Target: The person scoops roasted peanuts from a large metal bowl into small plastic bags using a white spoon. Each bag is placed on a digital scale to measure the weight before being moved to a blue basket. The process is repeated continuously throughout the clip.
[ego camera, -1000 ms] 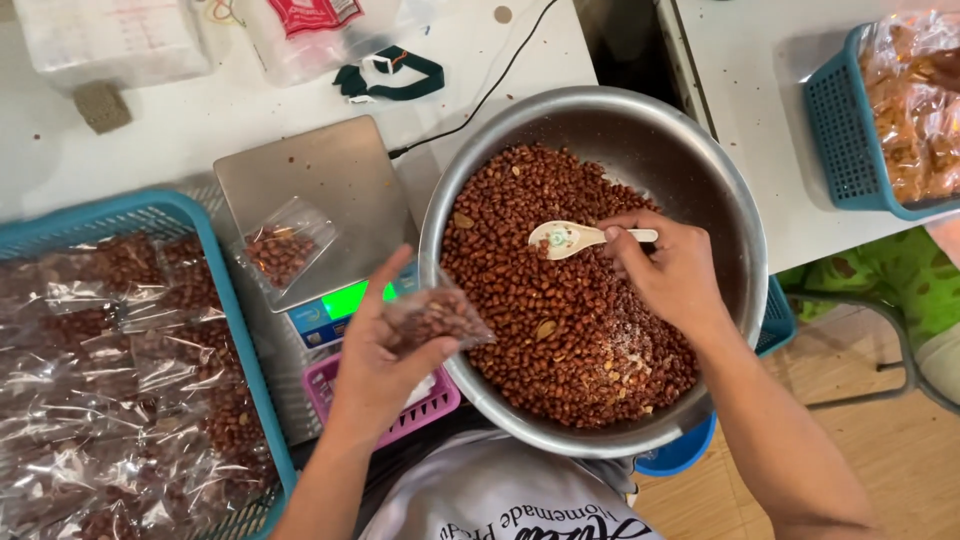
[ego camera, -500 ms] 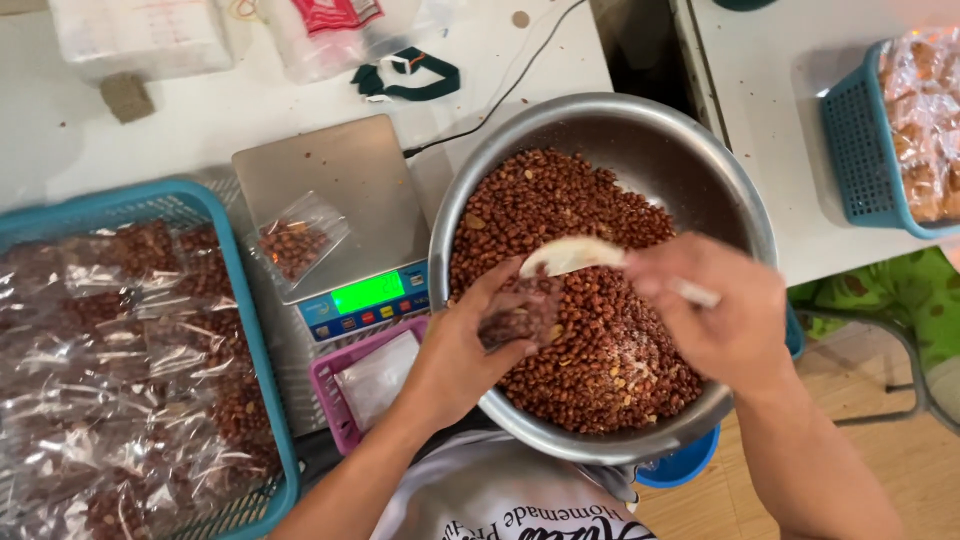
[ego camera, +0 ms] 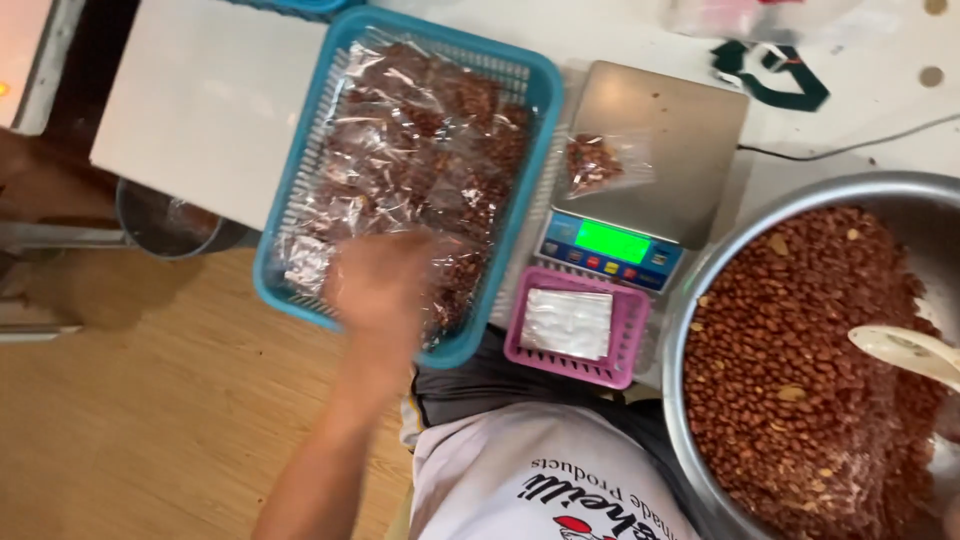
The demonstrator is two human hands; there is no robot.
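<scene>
- Reaching over the near edge of the blue basket (ego camera: 300,200), the left hand (ego camera: 385,285) is motion-blurred; cannot tell whether its grip is released or clenched on a packet.
- Basket holds many clear sealed packets of roasted peanuts (ego camera: 420,150), heaped loosely, probably as the collecting place beside the scale.
- Digital scale (ego camera: 640,170) stands just right of the basket on the white bench (ego camera: 200,100); one small part-filled bag (ego camera: 600,160) lies on its pan, likely for weighing.
- Pink tray (ego camera: 575,325) of flat empty bags sits near the scale, within easy reach.
- Steel bowl (ego camera: 700,290) of loose peanuts, right; pale spoon (ego camera: 905,350) rests over them. Right hand out of frame.
</scene>
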